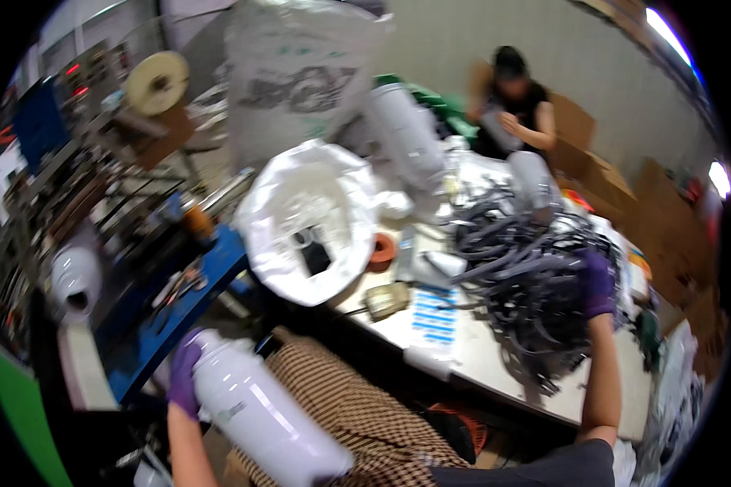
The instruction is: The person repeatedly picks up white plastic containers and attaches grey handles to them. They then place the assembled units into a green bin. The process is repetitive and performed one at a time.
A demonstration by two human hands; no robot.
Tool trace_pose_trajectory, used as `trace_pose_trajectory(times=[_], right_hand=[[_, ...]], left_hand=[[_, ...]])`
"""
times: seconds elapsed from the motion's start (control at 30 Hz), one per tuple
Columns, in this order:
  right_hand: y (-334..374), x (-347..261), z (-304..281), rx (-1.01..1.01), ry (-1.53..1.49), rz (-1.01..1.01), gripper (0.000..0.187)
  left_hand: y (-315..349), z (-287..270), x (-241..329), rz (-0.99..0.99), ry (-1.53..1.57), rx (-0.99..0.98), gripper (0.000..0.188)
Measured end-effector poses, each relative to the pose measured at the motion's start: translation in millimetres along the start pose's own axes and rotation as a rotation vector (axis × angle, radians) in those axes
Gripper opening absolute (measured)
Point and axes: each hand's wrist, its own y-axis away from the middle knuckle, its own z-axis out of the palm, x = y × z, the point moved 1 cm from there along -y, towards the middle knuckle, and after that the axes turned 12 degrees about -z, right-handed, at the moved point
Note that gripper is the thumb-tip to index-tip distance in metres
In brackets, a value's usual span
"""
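Observation:
My left hand [184, 375], in a purple glove, grips the narrower end of a glossy white bottle-shaped housing [260, 410]. The housing lies slantwise across my lap, over a brown checked cloth [341, 390]. Far out to the right, my right hand [597, 284], also gloved in purple, is at the edge of a tangled heap of grey cables [536, 284] on the white table [495, 357]. Motion blur smears its fingers, so whether a cable is in them is unclear.
A white-lined bin [268, 268] holds small dark pieces. Beside it are an orange tape roll [382, 252] and a blue-striped sheet [433, 318]. More white housings [406, 134] stand behind. Machinery with a blue bench [195, 284] is at left; another person [516, 114] sits opposite, near cardboard boxes [597, 178].

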Motion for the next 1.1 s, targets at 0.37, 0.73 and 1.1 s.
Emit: trace_pose_trajectory(times=[0.37,0.73,1.1], right_hand=[[-34.4,95.0,29.9,-0.247,-0.283,0.275,0.029],[50.4,-39.0,-12.6,0.281,-0.001,0.061,0.047],[-151.2,-568.2,17.7,-0.326,-2.668,0.257,0.045]], left_hand=[[8.7,-3.9,-19.6,-0.262,0.274,0.045,0.035],[15.2,4.4,-15.4,-0.202,0.259,0.004,0.032],[47.5,7.8,2.7,-0.008,0.316,-0.117,0.040]])
